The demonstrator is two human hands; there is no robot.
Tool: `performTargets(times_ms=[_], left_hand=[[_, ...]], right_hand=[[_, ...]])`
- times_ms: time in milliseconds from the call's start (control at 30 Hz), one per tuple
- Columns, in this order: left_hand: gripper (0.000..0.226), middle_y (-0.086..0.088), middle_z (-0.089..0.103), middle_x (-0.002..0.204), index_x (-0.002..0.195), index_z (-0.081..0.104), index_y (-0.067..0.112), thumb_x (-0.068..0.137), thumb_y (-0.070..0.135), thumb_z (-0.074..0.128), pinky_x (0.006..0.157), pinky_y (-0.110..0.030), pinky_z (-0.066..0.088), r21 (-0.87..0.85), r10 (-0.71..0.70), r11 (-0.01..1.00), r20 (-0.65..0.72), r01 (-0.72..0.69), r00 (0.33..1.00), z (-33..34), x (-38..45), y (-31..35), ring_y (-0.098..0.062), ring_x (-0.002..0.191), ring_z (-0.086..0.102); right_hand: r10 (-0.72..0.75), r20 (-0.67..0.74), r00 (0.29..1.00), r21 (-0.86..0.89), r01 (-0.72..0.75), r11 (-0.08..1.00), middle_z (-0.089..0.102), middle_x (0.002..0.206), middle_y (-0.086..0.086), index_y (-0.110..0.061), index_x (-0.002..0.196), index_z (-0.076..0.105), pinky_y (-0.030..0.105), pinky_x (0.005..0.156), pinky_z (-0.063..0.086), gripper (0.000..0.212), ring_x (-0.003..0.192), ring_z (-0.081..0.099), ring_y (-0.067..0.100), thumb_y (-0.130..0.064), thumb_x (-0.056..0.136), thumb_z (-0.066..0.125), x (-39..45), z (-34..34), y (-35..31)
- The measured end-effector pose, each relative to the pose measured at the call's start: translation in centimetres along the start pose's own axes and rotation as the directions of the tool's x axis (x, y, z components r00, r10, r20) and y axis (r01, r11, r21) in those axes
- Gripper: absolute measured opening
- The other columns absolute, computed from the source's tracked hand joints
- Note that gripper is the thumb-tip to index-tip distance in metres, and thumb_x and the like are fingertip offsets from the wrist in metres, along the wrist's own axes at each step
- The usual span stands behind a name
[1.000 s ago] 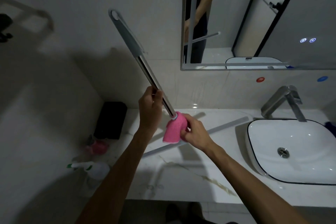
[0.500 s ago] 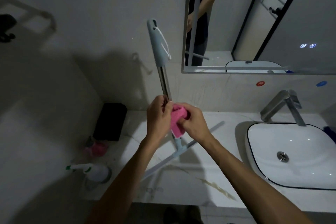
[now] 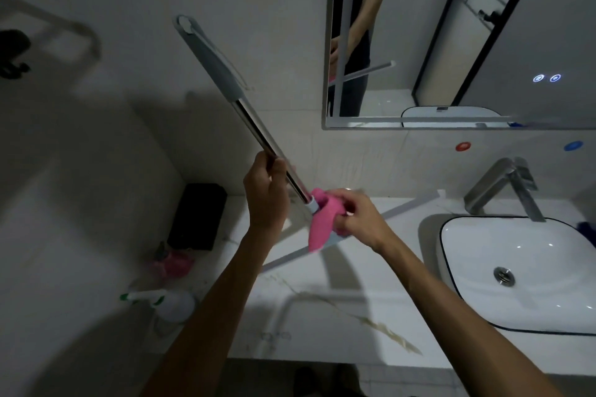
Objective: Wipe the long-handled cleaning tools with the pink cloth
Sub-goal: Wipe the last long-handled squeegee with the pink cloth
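A long-handled squeegee (image 3: 254, 126) has a metal shaft and a grey grip that points up and to the left toward the wall. Its wide blade (image 3: 403, 206) lies across the marble counter (image 3: 322, 316). My left hand (image 3: 266, 196) grips the metal shaft just above its lower end. My right hand (image 3: 358, 214) holds the pink cloth (image 3: 319, 229) wrapped around the joint where the shaft meets the blade; a flap of the cloth hangs down.
A white basin (image 3: 516, 271) with a chrome tap (image 3: 506, 187) sits at the right. At the left of the counter stand a black box (image 3: 196, 216), a pink item (image 3: 174, 263) and a white spray bottle (image 3: 161, 303). A mirror (image 3: 461, 35) hangs above.
The handle has tilted from nearly upright to leaning up-left. My right hand with the cloth has slid down the shaft to its lower joint, and my hands have moved apart.
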State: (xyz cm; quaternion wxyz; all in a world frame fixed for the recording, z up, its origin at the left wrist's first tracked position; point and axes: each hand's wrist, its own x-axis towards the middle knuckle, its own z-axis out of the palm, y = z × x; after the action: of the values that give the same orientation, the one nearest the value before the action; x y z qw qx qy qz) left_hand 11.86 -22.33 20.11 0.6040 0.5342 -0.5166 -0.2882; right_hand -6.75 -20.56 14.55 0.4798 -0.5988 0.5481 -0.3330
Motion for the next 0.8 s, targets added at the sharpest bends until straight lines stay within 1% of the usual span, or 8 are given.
performTargets(times_ms=[67, 233, 300, 367, 433, 600, 733, 800], left_hand=[[0.014, -0.003, 0.065, 0.079, 0.083, 0.062, 0.038, 0.093, 0.038, 0.051, 0.074, -0.061, 0.056, -0.049, -0.008, 0.999, -0.008, 0.008, 1.000, 0.1, 0.0, 0.2, -0.043, 0.080, 0.064], [0.016, -0.009, 0.065, 0.075, 0.078, 0.061, 0.037, 0.094, 0.039, 0.056, 0.072, -0.061, 0.056, -0.025, 0.023, 0.999, -0.015, -0.024, 1.000, 0.6, 0.4, 0.7, -0.043, 0.077, 0.064], [0.019, -0.005, 0.061, 0.070, 0.075, 0.057, 0.036, 0.094, 0.035, 0.057, 0.067, -0.049, 0.057, -0.017, 0.044, 0.999, -0.016, -0.044, 0.999, 0.8, 0.5, 1.3, -0.031, 0.070, 0.062], [0.024, 0.006, 0.055, 0.062, 0.072, 0.054, 0.032, 0.095, 0.025, 0.059, 0.060, -0.023, 0.048, -0.006, 0.026, 1.000, 0.031, -0.026, 0.999, 1.1, 0.2, 1.8, -0.003, 0.062, 0.054], [0.026, 0.010, 0.053, 0.062, 0.071, 0.053, 0.024, 0.095, 0.016, 0.061, 0.057, -0.011, 0.039, 0.097, -0.039, 0.995, 0.153, 0.024, 0.987, 1.3, -0.6, 1.2, 0.003, 0.059, 0.051], [0.031, 0.008, 0.054, 0.067, 0.069, 0.046, 0.028, 0.093, 0.017, 0.061, 0.058, -0.019, 0.040, 0.209, -0.124, 0.975, 0.264, 0.069, 0.956, 1.6, -1.9, -1.1, -0.007, 0.064, 0.053], [0.023, -0.002, 0.061, 0.072, 0.072, 0.049, 0.023, 0.091, 0.017, 0.060, 0.061, -0.034, 0.051, 0.194, -0.126, 0.978, 0.277, 0.073, 0.952, 2.0, -2.0, -0.9, -0.021, 0.072, 0.062], [0.014, -0.007, 0.065, 0.079, 0.078, 0.054, 0.016, 0.090, 0.021, 0.060, 0.070, -0.043, 0.054, 0.168, -0.138, 0.981, 0.278, 0.094, 0.951, 2.0, -2.0, -0.9, -0.027, 0.079, 0.065]], right_hand=[[0.013, 0.044, 0.999, -0.014, -0.012, 1.000, 0.068, 0.093, -0.003, -0.018, 0.126, 0.065, 0.026, 0.067, 0.054, 0.058, 0.080, 0.063, 0.014, -0.008, 0.069, 0.069, -0.1, 0.8, 0.3], [-0.050, -0.004, 0.999, -0.015, 0.050, 0.999, 0.066, 0.082, -0.005, -0.017, 0.115, 0.069, 0.030, 0.059, 0.053, 0.046, 0.064, 0.057, 0.013, 0.002, 0.073, 0.070, 0.3, 2.1, -0.2], [-0.054, -0.043, 0.998, -0.003, 0.054, 0.999, 0.067, 0.088, 0.001, -0.017, 0.112, 0.070, 0.036, 0.057, 0.059, 0.044, 0.069, 0.064, 0.019, 0.005, 0.073, 0.070, 0.1, 2.4, -0.4], [-0.055, -0.072, 0.996, 0.001, 0.055, 0.998, 0.065, 0.097, 0.007, -0.015, 0.113, 0.068, 0.035, 0.056, 0.061, 0.042, 0.078, 0.069, 0.027, 0.005, 0.076, 0.069, -0.2, 2.5, -0.4], [-0.084, -0.099, 0.992, -0.019, 0.083, 0.996, 0.065, 0.091, 0.005, -0.020, 0.104, 0.068, 0.030, 0.054, 0.058, 0.036, 0.073, 0.068, 0.022, 0.003, 0.077, 0.067, -0.3, 2.5, -0.4], [-0.144, -0.127, 0.981, -0.083, 0.135, 0.987, 0.062, 0.071, 0.004, -0.017, 0.093, 0.067, 0.038, 0.054, 0.055, 0.023, 0.059, 0.060, 0.024, -0.004, 0.074, 0.070, -0.1, 2.8, -0.7], [-0.146, -0.283, 0.948, -0.129, 0.113, 0.985, 0.062, 0.077, -0.011, -0.020, 0.096, 0.064, 0.015, 0.058, 0.047, 0.033, 0.064, 0.058, 0.006, -0.013, 0.070, 0.083, -0.1, 3.6, -0.7], [-0.151, -0.342, 0.928, -0.149, 0.105, 0.983, 0.064, 0.076, -0.005, -0.018, 0.096, 0.066, 0.018, 0.057, 0.047, 0.031, 0.065, 0.059, 0.009, -0.016, 0.071, 0.084, 0.0, 3.9, -0.5]])
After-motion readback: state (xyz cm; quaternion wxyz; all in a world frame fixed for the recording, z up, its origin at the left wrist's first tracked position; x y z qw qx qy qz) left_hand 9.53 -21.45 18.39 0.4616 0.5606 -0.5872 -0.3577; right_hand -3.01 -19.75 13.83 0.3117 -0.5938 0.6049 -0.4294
